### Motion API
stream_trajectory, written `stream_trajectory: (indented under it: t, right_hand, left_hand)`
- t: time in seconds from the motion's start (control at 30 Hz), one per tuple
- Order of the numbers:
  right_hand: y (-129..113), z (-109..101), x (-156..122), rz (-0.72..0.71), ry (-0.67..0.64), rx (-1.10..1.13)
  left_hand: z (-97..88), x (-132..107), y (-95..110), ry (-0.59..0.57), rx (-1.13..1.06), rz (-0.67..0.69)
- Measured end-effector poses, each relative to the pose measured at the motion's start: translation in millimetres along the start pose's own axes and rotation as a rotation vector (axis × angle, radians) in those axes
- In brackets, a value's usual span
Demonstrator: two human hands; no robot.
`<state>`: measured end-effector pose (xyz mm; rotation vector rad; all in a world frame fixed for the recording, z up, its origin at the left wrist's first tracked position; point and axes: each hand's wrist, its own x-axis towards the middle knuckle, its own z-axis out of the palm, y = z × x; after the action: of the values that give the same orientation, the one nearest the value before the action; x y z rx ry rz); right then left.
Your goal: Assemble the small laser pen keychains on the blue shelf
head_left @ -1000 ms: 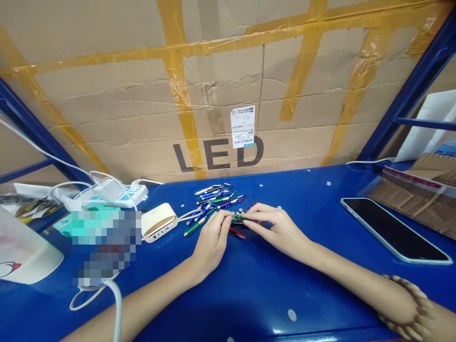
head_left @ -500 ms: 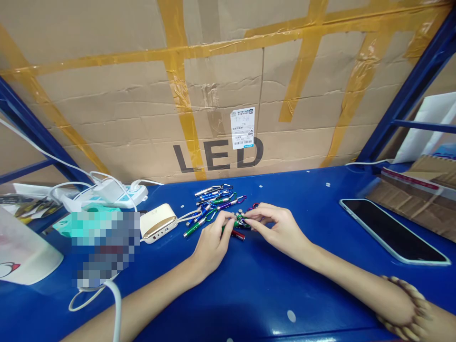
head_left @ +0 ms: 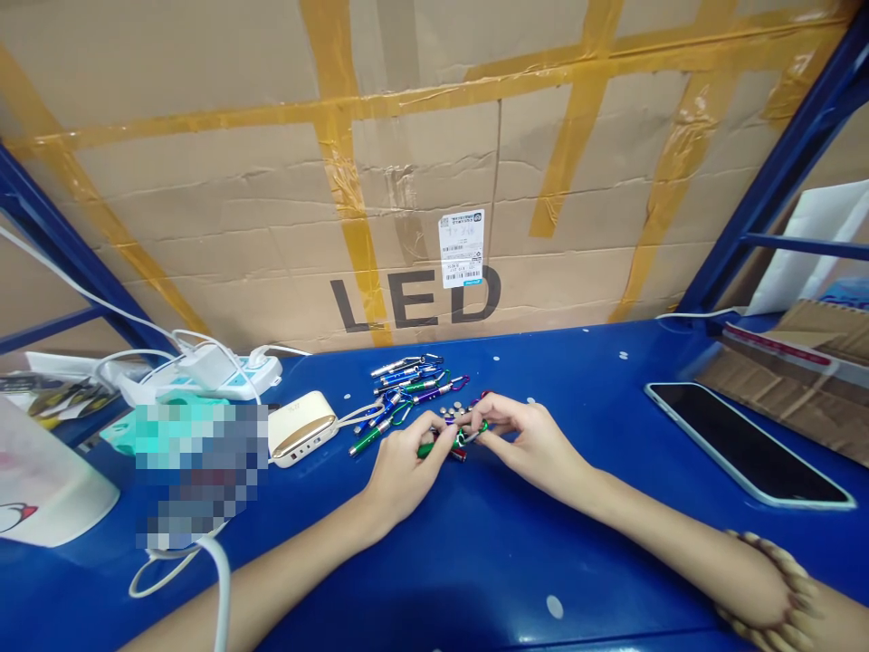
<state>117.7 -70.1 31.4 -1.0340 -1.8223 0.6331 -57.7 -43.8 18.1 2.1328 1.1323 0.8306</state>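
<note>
standing at the left edge, one whitish container (head_left: 61,493) is cut off by the frame. beside it, pixel blocks hide most of one grey object (head_left: 210,489) and part of one teal item (head_left: 122,430); one white power strip (head_left: 234,380) lies behind. next comes one cream power bank (head_left: 302,444), then a heap of slim metal tubes (head_left: 432,393), overlapping too much to count. the left hand (head_left: 405,464) is narrow, pinching one green tube (head_left: 424,449) in front of the heap, its middle covered by fingers. one red tube (head_left: 460,455) is mostly hidden behind; at least three silver discs (head_left: 457,405) lie just beyond. the right hand (head_left: 536,448) is narrow too, fingertips about the green clip (head_left: 483,427). blue surface (head_left: 597,398) stretches from there to one phone (head_left: 743,444), well apart. the right frame edge cuts off one cardboard piece (head_left: 767,389).
</note>
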Motion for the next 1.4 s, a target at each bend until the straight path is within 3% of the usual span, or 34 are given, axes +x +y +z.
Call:
stream_trajectory:
  t: [0.27,0.4,0.73,0.97,1.13,1.4]
  right_hand:
    - [11,-5,-1,-0.179,-0.054,-0.207]
    - [17,-6,-2,-0.277,-0.088,-0.291]
    - [18,-7,-3,-0.263,-0.043,-0.405]
    - [12,-3,-3,-0.194,-0.053,-0.427]
    - [9,-3,-3,-0.221,-0.016,-0.414]
    - [7,-3,-4,-0.212,-0.017,-0.393]
  left_hand:
    - [3.6,1,-5,-0.078,-0.02,0.111]
    - [3.8,2,-5,-0.061,0.02,0.119]
    - [4.4,4,-10,0.066,-0.04,0.052]
    - [2.4,2,-6,0.041,-0.071,0.056]
    - [1.0,2,-3,0.036,-0.101,0.027]
    - [1.5,0,-1,0.152,-0.081,0.064]
